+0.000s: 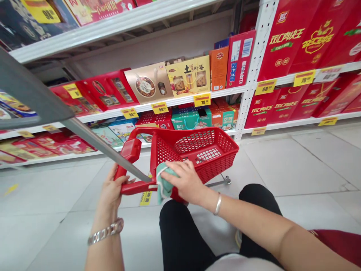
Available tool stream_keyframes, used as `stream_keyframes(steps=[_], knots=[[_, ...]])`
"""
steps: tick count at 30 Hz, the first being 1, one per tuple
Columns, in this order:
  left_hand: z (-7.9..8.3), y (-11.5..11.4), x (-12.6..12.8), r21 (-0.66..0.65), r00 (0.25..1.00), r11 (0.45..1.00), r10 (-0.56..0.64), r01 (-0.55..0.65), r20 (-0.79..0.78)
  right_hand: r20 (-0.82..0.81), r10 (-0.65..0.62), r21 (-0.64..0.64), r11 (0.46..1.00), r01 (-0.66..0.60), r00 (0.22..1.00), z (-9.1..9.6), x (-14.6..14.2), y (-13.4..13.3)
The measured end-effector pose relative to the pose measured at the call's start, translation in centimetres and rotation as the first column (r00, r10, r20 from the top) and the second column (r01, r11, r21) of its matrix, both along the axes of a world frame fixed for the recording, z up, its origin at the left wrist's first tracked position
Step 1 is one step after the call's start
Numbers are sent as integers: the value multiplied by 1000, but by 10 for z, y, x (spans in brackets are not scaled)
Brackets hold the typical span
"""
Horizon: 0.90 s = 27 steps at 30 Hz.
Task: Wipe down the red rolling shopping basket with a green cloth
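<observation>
Shelves (113,28) of boxes (187,77) rise beyond the hands as I look on from the aisle. Nearer, a red shopping cart (217,171) stands just ahead of the hands, a grey bar (113,153) slanting down between them. The cart's handle (138,187) has its corner wrapped by the left hand (111,190); the right hand (186,178) bunches a green cloth (165,182) against the cart's near side, just right of the bar's foot. Good wiping here, I judge, calls for a steady left grip so the cart cannot roll, even pressure through the cloth, and a folded edge worked into corners.
</observation>
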<state>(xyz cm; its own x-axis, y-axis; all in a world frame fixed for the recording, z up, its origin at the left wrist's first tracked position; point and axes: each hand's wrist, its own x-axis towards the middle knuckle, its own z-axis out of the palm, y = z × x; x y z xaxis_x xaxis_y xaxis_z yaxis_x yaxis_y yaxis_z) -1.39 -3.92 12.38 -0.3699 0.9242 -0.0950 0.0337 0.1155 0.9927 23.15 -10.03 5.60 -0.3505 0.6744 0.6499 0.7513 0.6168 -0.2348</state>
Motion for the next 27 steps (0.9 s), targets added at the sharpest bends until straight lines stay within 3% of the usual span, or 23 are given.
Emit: stream_keyframes(steps=[3,6,10,17,22,27], knots=[[1,-1,-1,-3,1000,1000,-8,8,-21,67,49,8,999,-50,997,3,-34,-3],[3,-3,-3,-7,999,999,-37,37,-39,82,2,17,1000,-4,997,-7,-33,0],[5,-1,-7,-13,998,999,-44,44,-36,79,-140,-20,990,141,987,-34,11,5],[8,8,-7,25,997,997,-74,74,-12,201,-384,-67,912,404,901,-75,126,10],[12,12,1,44,998,997,-62,62,1,243,-516,-98,829,550,821,-73,171,18],[13,17,7,50,998,997,-53,54,-28,165,-572,-93,802,590,804,-54,164,25]])
